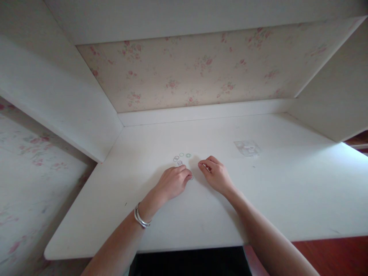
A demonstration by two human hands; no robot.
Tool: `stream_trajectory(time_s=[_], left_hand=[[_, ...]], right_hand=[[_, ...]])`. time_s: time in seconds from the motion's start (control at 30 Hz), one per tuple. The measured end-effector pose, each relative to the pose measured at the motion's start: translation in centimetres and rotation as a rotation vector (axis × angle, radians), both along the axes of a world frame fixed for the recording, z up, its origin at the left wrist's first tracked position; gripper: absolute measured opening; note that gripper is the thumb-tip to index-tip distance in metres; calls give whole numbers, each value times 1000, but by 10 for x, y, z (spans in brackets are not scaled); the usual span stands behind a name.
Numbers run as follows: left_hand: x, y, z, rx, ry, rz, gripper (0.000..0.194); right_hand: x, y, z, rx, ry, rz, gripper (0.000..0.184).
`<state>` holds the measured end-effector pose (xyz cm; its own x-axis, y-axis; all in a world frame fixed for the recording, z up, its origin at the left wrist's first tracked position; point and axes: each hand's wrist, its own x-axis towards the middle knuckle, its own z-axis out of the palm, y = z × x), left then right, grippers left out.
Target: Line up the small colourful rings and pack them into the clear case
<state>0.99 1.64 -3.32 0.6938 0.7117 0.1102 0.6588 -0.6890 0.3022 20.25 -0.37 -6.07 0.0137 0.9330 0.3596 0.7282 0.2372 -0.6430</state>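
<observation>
My left hand (174, 181) is closed in a pinch low over the white desk, with a small thin ring (192, 178) showing at its fingertips. Just beyond its knuckles lie several loose thin rings: greyish ones (176, 158), some overlapping, and a green pair (188, 155). A single pale green ring (181, 155) rests between them. To the right, my right hand (215, 174) has thumb and fingers pressed together just above the desk; whatever may be between them is too small to make out. The two hands are apart.
A clear plastic bag (247, 148) lies flat on the white desk (276, 191), right of my hands. White side panels (66, 80) and a floral-papered back wall (201, 69) enclose the desk, under an overhanging cabinet (201, 19). A dark mark (125, 204) is at left.
</observation>
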Motion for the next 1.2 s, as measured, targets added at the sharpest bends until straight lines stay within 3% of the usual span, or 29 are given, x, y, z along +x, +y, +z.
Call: stream_trajectory(time_s=[0.33,0.93,1.07,1.2], left_hand=[[6,0,-1,98,155,-56,32],[8,1,-9,117,188,-92,25],[4,4,-1,82,83,-51,25],[-22,20,9,63,-180,124,21]], right_hand=[[1,0,0,25,0,10,24],[-1,1,-3,19,-33,42,24],[0,0,-2,15,-23,46,24],[-1,0,-5,-8,-17,61,23]])
